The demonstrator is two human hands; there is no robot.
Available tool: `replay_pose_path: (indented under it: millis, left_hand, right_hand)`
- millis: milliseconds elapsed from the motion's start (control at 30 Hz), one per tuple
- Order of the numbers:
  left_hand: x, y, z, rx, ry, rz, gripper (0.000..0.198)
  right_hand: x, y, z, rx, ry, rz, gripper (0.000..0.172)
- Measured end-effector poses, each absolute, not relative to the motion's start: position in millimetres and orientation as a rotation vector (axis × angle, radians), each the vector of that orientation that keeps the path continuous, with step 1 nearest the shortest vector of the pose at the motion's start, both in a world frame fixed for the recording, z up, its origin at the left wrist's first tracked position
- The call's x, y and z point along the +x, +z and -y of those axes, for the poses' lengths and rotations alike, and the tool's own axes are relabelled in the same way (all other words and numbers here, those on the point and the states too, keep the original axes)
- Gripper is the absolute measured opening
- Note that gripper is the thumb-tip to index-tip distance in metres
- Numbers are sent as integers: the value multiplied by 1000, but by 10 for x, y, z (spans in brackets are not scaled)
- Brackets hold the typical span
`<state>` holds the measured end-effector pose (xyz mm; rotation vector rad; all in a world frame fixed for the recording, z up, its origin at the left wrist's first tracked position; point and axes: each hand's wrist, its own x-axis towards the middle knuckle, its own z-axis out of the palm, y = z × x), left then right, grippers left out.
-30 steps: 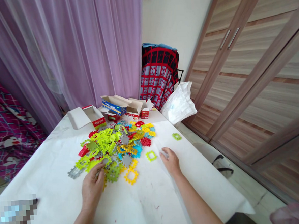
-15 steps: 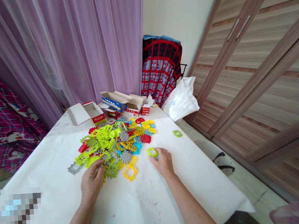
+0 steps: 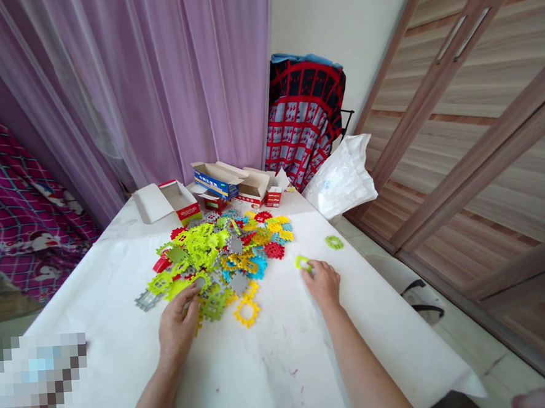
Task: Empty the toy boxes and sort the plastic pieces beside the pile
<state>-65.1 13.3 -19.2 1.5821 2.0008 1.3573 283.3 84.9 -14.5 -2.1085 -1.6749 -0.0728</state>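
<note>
A heap of interlocking plastic toy pieces [image 3: 205, 245] in green, yellow, red, blue and grey covers the table's middle. My left hand [image 3: 178, 320] rests at the heap's near left edge, fingers loosely curved with the thumb apart; no piece shows in its grasp. To the right of the heap, my right hand [image 3: 324, 284] pinches a light green square frame piece [image 3: 302, 262] between thumb and fingers, just over the white table. Another green frame piece [image 3: 334, 242] lies alone beyond that hand. Near the heap's front is a yellow frame piece [image 3: 246, 313].
Several open cardboard boxes stand along the far edge, among them a blue box [image 3: 216, 186] and a red and white box [image 3: 192, 212]. A white plastic bag [image 3: 340, 178] leans at the far right corner. A pixelated object [image 3: 38, 384] lies at the lower left.
My right hand has carried the light green frame piece rightward, away from the heap. The left hand stays by the heap. The whole view has shifted slightly.
</note>
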Motion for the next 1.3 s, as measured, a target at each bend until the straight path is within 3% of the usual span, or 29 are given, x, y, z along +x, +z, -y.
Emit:
replay_pose_path:
  millis: [100, 300, 600, 933, 1300]
  left_hand:
    - [-655, -207, -134, 1589, 1356, -1995, 33]
    - [-651, -216, -119, 1560, 1388, -1973, 32]
    - [-631, -190, -73, 1494, 1405, -1971, 33]
    - [-666, -278, -10, 1426, 1512, -2044, 30]
    - [-632, -286, -28, 1500, 1498, -2115, 34]
  right_hand:
    - [2847, -184, -922, -2059, -81, 1713, 17]
    - [2859, -236, -1048, -2004, -142, 1582, 24]
    - [2522, -165, -1381, -1419, -59, 1862, 34]
    - [2477, 144, -2722, -2113, 363, 1693, 58]
    - [1984, -211, -2470, -1937, 280, 1913, 41]
